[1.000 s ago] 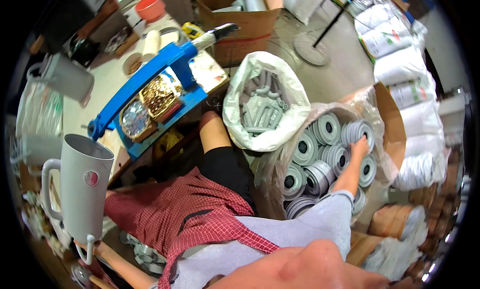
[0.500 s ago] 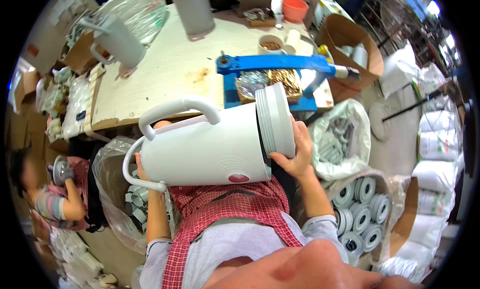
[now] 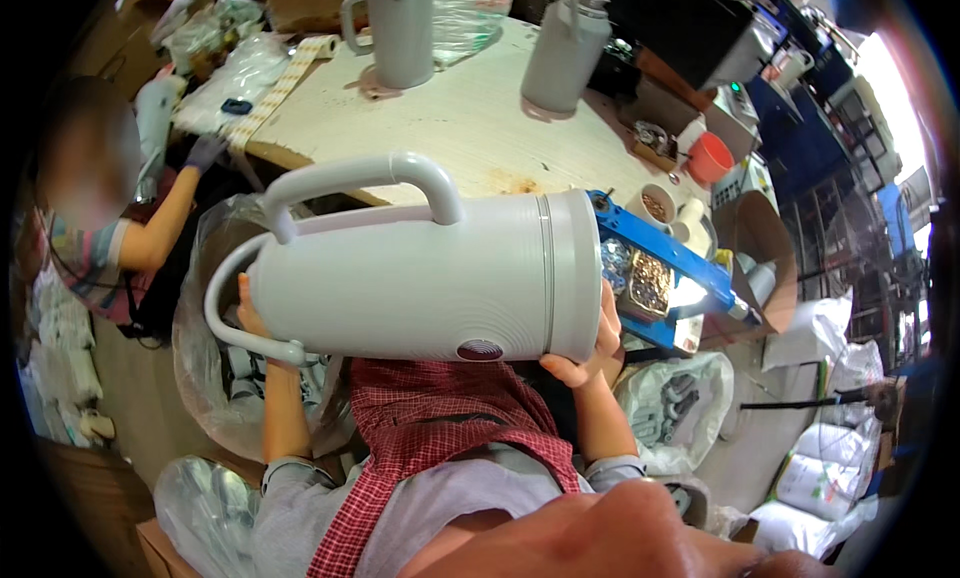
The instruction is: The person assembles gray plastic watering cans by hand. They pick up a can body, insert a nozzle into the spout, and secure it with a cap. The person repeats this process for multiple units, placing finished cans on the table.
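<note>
Grey jug (image 3: 400, 283) fills left hand's (image 3: 251, 313) and right hand's (image 3: 590, 356) wide grip by cream worktable (image 3: 450, 118).

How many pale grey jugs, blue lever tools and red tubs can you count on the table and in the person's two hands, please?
Pale grey jugs: 3 (1 held by the left hand and right hand, 2 standing on the table)
Blue lever tool: 1
Red tub: 1
Total: 5

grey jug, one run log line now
grey jug: sideways above lap; end ring: against jug; left hand: at left end; right hand: on end ring
</note>
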Motion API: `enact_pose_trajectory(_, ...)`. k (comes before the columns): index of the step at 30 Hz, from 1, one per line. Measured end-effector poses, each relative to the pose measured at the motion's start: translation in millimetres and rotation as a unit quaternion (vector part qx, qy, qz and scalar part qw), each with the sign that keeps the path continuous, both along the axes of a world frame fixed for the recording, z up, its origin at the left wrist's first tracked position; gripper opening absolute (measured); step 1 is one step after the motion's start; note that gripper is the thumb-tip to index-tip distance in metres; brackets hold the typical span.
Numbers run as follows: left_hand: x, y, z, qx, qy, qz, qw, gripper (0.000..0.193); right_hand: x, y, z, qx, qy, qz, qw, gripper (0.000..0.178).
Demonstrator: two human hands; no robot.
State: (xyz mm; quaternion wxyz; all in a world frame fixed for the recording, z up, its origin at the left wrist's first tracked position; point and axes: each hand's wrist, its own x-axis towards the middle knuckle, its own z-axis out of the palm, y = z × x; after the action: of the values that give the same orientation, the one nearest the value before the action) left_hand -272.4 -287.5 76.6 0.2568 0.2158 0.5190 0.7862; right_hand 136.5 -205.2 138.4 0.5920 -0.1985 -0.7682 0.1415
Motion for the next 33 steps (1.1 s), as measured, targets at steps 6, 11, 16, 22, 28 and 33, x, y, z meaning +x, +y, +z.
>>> enact_pose_trajectory(6, -7, -38, 58, 0.036, 0.03, 0.143, 0.989, 0.051, -53, 43, -29, -0.457, 0.146, 0.146, 0.865, 0.078)
enact_pose_trajectory(11, -27, -38, 70, 0.05, 0.185, 0.111, 0.975, 0.048, -101, 132, -14, -0.764, 0.076, 0.193, 0.611, 0.052)
enact_pose_trajectory(16, -69, 44, 105, 0.001, 0.224, 0.153, 0.962, 0.049, -132, 155, 13, -0.369, 0.037, 0.04, 0.928, 0.063)
enact_pose_trajectory(22, -120, 143, 175, 0.096, 0.626, 0.08, 0.77, 0.04, -162, 261, -21, -0.702, 0.036, 0.156, 0.694, 0.057)
enact_pose_trajectory(28, -149, 309, 248, 0.135, 0.787, 0.015, 0.601, 0.033, -107, 414, 77, -0.102, -0.149, -0.244, 0.953, 0.068)
enact_pose_trajectory(33, -130, 421, 229, -0.051, 0.799, 0.005, 0.6, 0.055, -27, 549, 77, -0.088, -0.132, -0.301, 0.94, 0.096)
